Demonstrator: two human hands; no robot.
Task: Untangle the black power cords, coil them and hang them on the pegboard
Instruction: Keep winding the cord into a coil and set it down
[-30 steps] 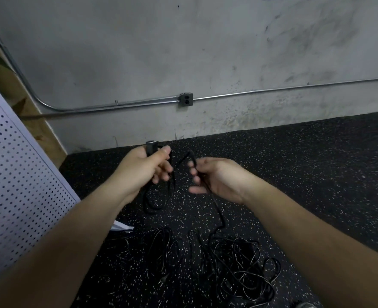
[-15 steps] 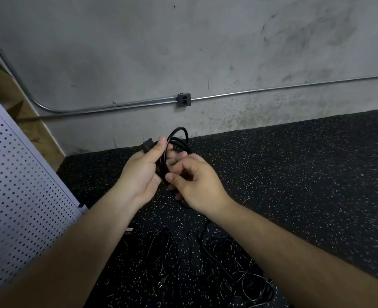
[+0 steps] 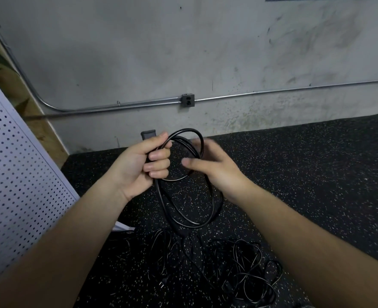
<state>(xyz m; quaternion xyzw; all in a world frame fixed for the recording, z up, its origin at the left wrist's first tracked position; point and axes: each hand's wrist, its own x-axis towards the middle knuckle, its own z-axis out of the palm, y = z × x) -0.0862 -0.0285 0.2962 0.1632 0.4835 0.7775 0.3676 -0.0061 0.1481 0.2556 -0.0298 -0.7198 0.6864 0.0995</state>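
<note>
My left hand point(image 3: 143, 165) grips a partly coiled black power cord point(image 3: 184, 130), its loops bunched in my fist. The cord's black connector point(image 3: 148, 134) sticks up above my thumb. One loop arcs over to my right hand point(image 3: 217, 172), and longer loops hang below both hands. My right hand is blurred; its fingers look straight and reach in behind the loops, with the thumb pointing left. A strand runs from the coil down to a tangled pile of black cords point(image 3: 232, 270) on the floor. The white pegboard point(image 3: 16, 174) leans at the left.
The floor point(image 3: 317, 174) is black speckled rubber. A grey concrete wall stands behind it, with a metal conduit point(image 3: 116, 106) and an outlet box point(image 3: 188, 100). A wooden panel point(image 3: 23, 94) shows behind the pegboard. A black plug point(image 3: 162, 284) lies by the pile.
My right hand carried a length of cord to my left hand, adding a loop. It has now pulled away to the right, and bigger loops hang below.
</note>
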